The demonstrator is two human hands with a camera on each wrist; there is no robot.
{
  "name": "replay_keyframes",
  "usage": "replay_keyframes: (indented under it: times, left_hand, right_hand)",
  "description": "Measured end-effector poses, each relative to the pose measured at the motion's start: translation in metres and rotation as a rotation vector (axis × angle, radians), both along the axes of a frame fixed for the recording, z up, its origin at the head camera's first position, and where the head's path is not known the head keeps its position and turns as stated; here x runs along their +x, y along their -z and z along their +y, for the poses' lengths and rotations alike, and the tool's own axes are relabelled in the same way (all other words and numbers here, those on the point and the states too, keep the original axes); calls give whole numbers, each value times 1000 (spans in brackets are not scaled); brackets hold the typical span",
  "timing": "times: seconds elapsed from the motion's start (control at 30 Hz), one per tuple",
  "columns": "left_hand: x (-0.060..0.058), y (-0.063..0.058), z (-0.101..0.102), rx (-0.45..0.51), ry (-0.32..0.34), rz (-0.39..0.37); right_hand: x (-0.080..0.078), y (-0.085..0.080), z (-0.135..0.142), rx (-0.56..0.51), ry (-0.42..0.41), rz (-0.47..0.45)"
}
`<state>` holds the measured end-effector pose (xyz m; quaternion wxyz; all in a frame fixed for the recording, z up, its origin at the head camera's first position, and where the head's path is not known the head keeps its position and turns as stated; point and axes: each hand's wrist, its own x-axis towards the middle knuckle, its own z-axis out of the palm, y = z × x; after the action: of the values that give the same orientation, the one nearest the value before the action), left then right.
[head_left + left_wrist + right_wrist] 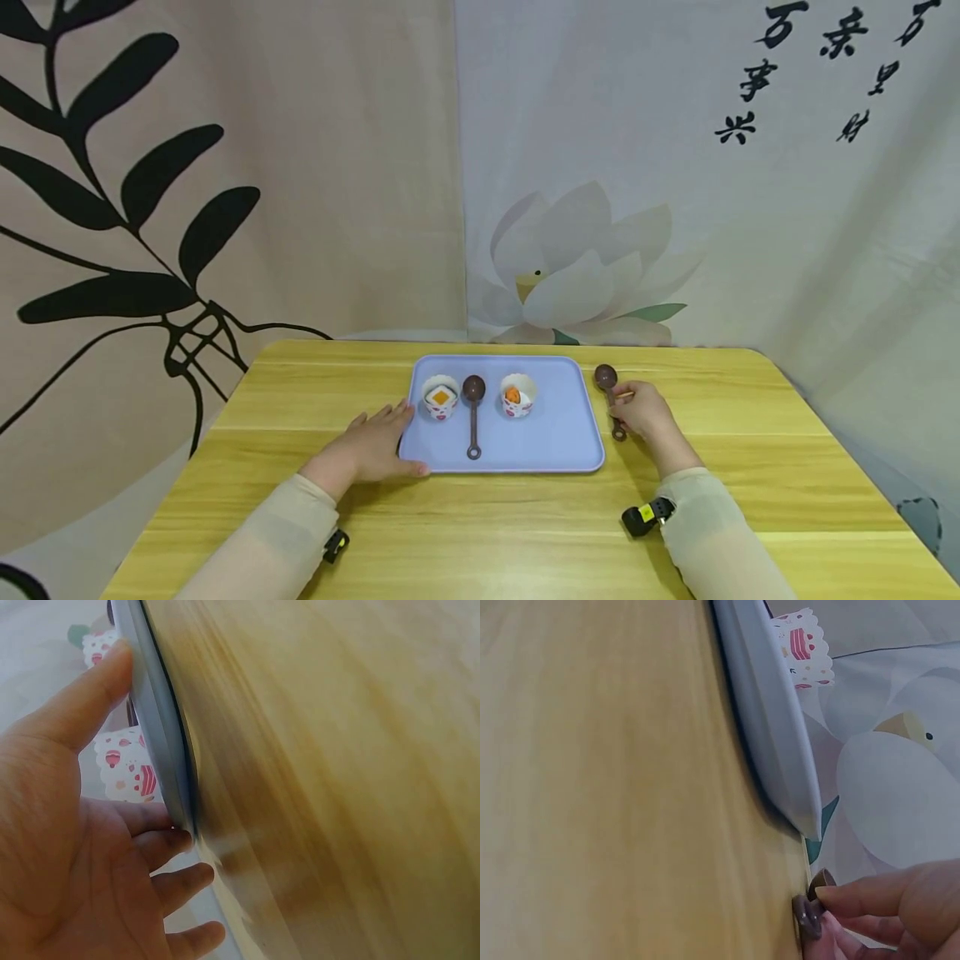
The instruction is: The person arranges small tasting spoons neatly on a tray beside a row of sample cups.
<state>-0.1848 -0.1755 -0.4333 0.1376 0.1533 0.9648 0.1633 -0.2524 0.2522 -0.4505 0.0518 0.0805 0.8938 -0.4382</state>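
Note:
A light blue tray (pixel 551 446) lies on the table. My left hand (pixel 378 446) is at its left end, thumb near the front corner and fingers along the left rim. In the left wrist view, the fingers (pixel 184 889) are loosely spread. To the right of the tray, my right hand (pixel 643 410) pinches the handle of a brown spoon (pixel 606 377), its bowl pointing toward the back. Another brown spoon (pixel 473 387) lies on the tray between two patterned paper cups. The left cup (pixel 441 411) holds a white piece with an orange square; the right cup (pixel 517 408) holds an orange piece.
The wooden table (pixel 487 533) ends at a curtain (pixel 360 167) printed with leaves, a lotus and dark characters. A black device (pixel 643 518) is strapped to the right wrist, and another device (pixel 336 546) to the left.

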Motion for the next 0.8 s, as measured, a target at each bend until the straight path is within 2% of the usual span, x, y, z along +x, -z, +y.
replay_keyframes:
  times: [0.33,0.57,0.8]
  left_hand:
    - [0,2,0,2,0,3]
    - [0,3,-1,-2,0,6]
    - [1,-1,0,0,-3,4]
  right_hand:
    - [3,-3,-2,-39,-21,-32]
    - [2,0,0,-84,-38,-44]
    - [3,1,2,-130,-30,-56]
